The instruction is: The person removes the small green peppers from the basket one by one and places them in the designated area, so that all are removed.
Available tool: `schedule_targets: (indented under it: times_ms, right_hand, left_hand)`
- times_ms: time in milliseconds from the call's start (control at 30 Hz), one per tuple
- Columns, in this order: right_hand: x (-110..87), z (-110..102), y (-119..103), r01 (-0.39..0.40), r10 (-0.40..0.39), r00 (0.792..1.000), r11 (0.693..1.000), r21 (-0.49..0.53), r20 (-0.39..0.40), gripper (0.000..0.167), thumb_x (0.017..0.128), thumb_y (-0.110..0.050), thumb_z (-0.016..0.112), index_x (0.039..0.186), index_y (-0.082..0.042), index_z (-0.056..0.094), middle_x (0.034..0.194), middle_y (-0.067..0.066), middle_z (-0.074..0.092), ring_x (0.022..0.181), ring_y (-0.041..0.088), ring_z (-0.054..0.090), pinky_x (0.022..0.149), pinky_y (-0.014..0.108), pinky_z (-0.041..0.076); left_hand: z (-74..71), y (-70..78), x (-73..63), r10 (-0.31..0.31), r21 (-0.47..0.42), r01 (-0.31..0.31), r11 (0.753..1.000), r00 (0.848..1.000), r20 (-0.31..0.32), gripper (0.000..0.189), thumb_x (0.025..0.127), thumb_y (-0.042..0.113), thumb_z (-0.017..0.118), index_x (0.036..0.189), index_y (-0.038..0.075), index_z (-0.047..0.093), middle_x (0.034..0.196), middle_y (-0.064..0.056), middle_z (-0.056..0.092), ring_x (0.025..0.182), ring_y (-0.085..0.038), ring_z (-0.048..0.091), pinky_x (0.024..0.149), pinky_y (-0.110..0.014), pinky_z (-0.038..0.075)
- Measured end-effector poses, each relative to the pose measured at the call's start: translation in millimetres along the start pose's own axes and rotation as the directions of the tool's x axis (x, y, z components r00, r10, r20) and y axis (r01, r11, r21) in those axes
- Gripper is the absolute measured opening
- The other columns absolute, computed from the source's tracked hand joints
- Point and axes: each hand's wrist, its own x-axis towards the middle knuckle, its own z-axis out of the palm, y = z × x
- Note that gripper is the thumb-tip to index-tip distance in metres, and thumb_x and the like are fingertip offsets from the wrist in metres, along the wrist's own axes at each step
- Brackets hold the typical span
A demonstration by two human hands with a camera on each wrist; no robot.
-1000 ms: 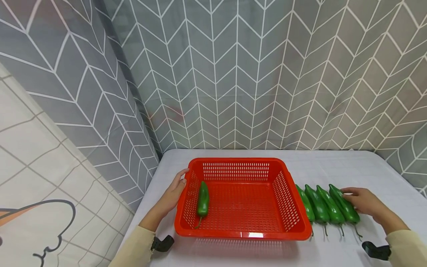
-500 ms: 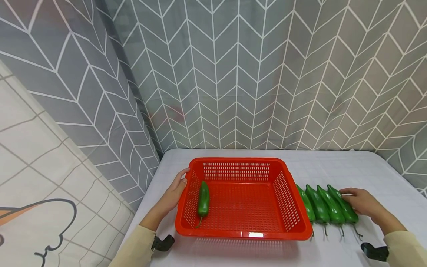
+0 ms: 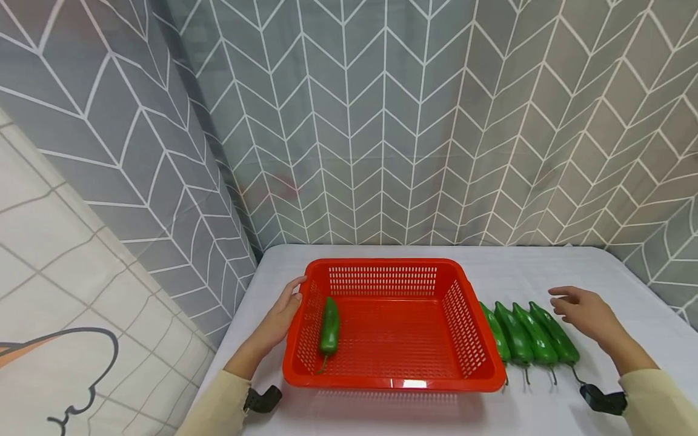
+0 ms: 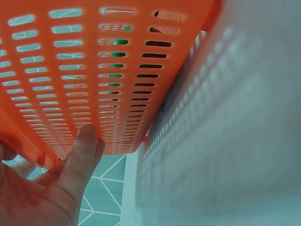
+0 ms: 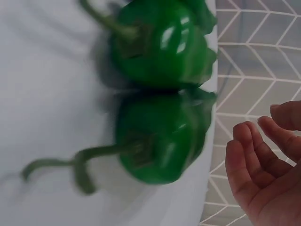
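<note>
Right-hand shift: half a second earlier the right hand (image 3: 586,312) rests on the rightmost glossy green, long tapered pepper (image 3: 555,334); now it is raised off it.
Left hand (image 3: 280,315): at the basket's left side, fingers nearly straight, touching the outer wall; position unchanged.
Basket: red, rectangular, perforated plastic basket (image 3: 327,379), standing on the white cloth-covered table (image 3: 518,272).
Basket pepper: one green pepper (image 3: 329,327) lies inside near the left wall, stem toward the viewer.
Pepper row: four green peppers (image 3: 534,335) lie side by side, right of the basket.
Right-hand fingers: loosely bent, thumb apart from them, beyond the row's right end.
</note>
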Motion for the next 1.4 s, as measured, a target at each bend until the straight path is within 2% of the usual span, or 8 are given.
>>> schedule_targets:
  times_ms: [133,367,700,967,1167,1400]
  right_hand:
    - [1.6,2,-12,0.025,-0.024,1.000,0.999,0.029,-0.010,0.046,0.107,-0.016,0.042,0.136,0.020,0.043,0.122,0.043,0.055,0.107,0.052,0.061,0.083,0.054,0.057]
    - [4.3,9,-36,0.050,-0.050,0.999,0.998,0.045,-0.009,0.046,0.108,-0.018,0.043,0.138,0.018,0.043,0.123,0.042,0.056,0.104,0.049,0.064,0.083,0.053,0.057]
    - [9.8,15,-68,0.095,-0.095,0.995,0.991,0.090,0.003,0.046,0.109,-0.020,0.046,0.139,0.015,0.045,0.125,0.039,0.057,0.108,0.049,0.063,0.084,0.049,0.058]
    - [17.8,16,-88,0.152,-0.162,0.986,0.969,0.194,0.035,0.048,0.109,-0.024,0.048,0.141,0.013,0.045,0.128,0.037,0.057,0.112,0.046,0.063,0.084,0.042,0.059]
    - [23.8,17,-105,0.174,-0.187,0.982,0.961,0.214,0.039,0.047,0.109,-0.022,0.047,0.141,0.012,0.046,0.128,0.035,0.058,0.112,0.045,0.063,0.086,0.041,0.058]
    - [29.2,23,-123,0.219,-0.235,0.971,0.943,0.252,0.037,0.042,0.108,-0.017,0.049,0.138,0.013,0.049,0.125,0.034,0.060,0.110,0.044,0.065,0.084,0.037,0.059]
  left_hand:
    - [-1.6,0.5,-0.2,0.010,-0.004,-0.010,1.000,1.000,0.014,0.047,0.112,0.028,0.036,0.157,0.018,0.030,0.137,-0.019,0.056,0.116,-0.029,0.060,0.104,-0.047,0.048]
    - [-1.1,1.2,-2.0,0.021,-0.022,-0.020,1.000,1.000,0.013,0.047,0.112,0.026,0.037,0.157,0.015,0.030,0.136,-0.020,0.056,0.115,-0.029,0.061,0.105,-0.048,0.047]
    - [-1.9,-2.0,-1.0,0.004,-0.018,-0.004,1.000,1.000,0.009,0.046,0.112,0.029,0.036,0.157,0.020,0.031,0.135,-0.019,0.058,0.110,-0.026,0.063,0.098,-0.041,0.053]
    - [-1.4,-2.3,0.0,0.008,-0.024,-0.007,1.000,1.000,0.012,0.046,0.112,0.029,0.036,0.157,0.020,0.030,0.137,-0.018,0.056,0.111,-0.027,0.063,0.096,-0.040,0.054]
    - [-2.0,-1.8,1.4,0.014,-0.018,-0.014,1.000,1.000,0.011,0.046,0.112,0.030,0.036,0.157,0.021,0.030,0.135,-0.018,0.057,0.108,-0.027,0.064,0.095,-0.040,0.055]
    - [-0.6,-0.7,-0.9,0.006,0.004,-0.006,1.000,1.000,-0.007,0.046,0.112,0.028,0.037,0.157,0.019,0.031,0.135,-0.016,0.058,0.111,-0.026,0.062,0.100,-0.044,0.051]
